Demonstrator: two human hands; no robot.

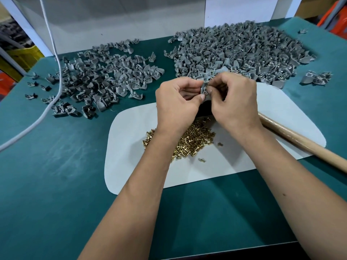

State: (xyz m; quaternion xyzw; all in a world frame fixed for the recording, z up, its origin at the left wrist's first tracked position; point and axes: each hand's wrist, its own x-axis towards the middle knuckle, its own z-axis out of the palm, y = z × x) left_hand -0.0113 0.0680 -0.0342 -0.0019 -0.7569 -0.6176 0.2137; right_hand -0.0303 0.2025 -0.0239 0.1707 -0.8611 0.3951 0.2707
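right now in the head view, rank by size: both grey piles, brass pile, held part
1. right grey pile and left grey pile, similar spread, no clear winner
2. brass pile
3. held grey part

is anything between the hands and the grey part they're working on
Nothing visible. The left hand and the right hand both pinch the grey part directly. The brass pieces lie on the white sheet below the wrists, not between.
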